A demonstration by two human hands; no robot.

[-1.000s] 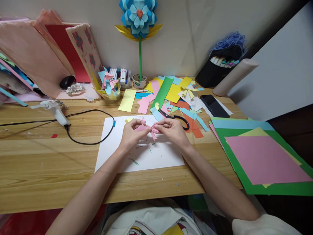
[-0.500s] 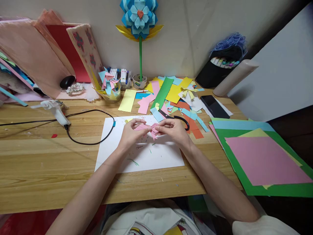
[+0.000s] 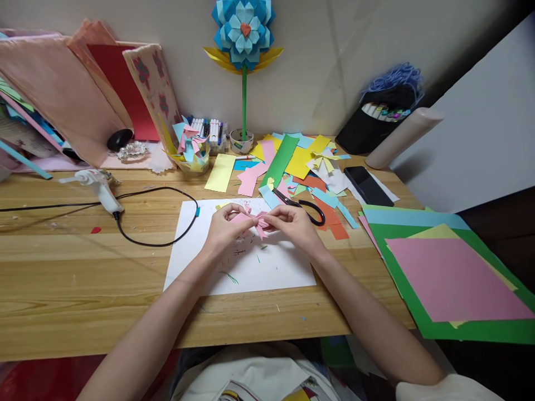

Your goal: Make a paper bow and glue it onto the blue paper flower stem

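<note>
A small folded pink paper piece (image 3: 258,221) is pinched between both of my hands above a white sheet (image 3: 251,267) on the wooden desk (image 3: 83,267). My left hand (image 3: 228,229) grips its left side with curled fingers. My right hand (image 3: 295,224) pinches its right side, where thin pink strips fan out. Black-handled scissors (image 3: 307,207) lie just behind my right hand.
Coloured paper scraps (image 3: 292,164) pile up behind the sheet. Large paper sheets (image 3: 451,278) overhang the right edge. A glue gun (image 3: 98,186) with a looping black cable lies at the left. A phone (image 3: 368,186), marker pens (image 3: 209,131), a blue paper flower (image 3: 244,30) and a cream roll (image 3: 403,138) stand at the back.
My hands stay closed on the pink paper piece and have drawn slightly closer together. The camera has shifted a little; nothing else on the desk has moved.
</note>
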